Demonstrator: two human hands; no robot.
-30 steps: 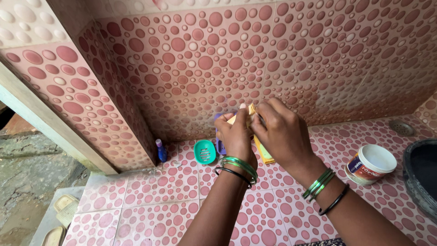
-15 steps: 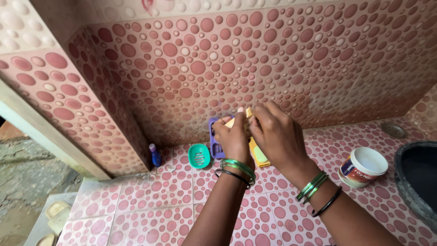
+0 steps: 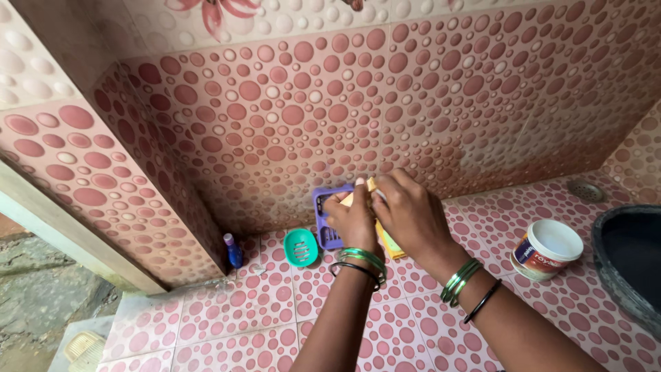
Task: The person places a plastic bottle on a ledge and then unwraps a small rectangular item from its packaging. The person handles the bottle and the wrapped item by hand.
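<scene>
Above the tiled floor (image 3: 227,324), both hands are raised together: left hand (image 3: 354,220) and right hand (image 3: 410,217), fingers pinched narrow on a yellow packet (image 3: 389,241) held between them. Behind it, a purple soap tray (image 3: 325,217) is seen, a green soap dish (image 3: 301,246) beside, a white tub (image 3: 547,248) right, blue bottle (image 3: 234,251) in the corner.

a home washing area or bathroom: pink bubble-patterned tiles (image 3: 289,124) cover walls and floor, a floor drain (image 3: 586,190) sits in the corner, soap dishes (image 3: 301,246) rest by the wall, beside a dark basin (image 3: 630,265).
</scene>
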